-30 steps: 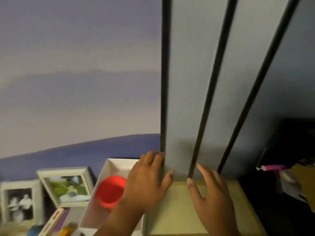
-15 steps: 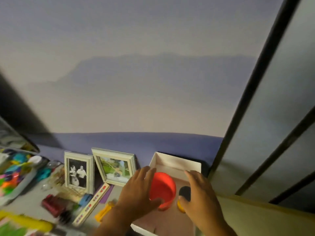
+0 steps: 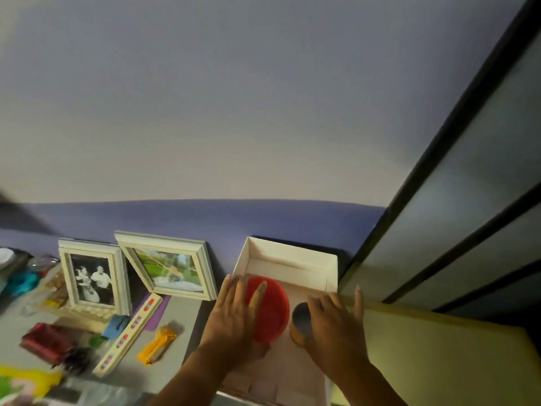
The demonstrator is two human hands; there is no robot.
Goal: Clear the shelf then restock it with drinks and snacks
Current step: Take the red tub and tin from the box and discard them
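**Two hands in one box**

Left hand [image 3: 234,315] lies flat, fingers straight and spread, over the left edge of the red lid [image 3: 270,310], touching it without gripping. Right hand [image 3: 333,326] sits just beside it, fingers loosely extended over a small round tin [image 3: 301,323] with an orange side; whether it actually grips the tin, I cannot tell. Both items, one lid and one tin, sit inside the single white box [image 3: 288,259], open at the top, standing against the purple wall [image 3: 205,221].

Left of the box, on the grey surface: one orange snack bar [image 3: 156,345], one long ruler-like strip [image 3: 128,335] with red and blue marks, one dark red packet [image 3: 46,341], blurred. Farther back, two picture frames [image 3: 93,278] lean at the wall, one black-and-white photo, one colour. Right of the box, a yellow-green panel [image 3: 439,356], and behind it three dark bars [image 3: 456,118] crossing a pale board.
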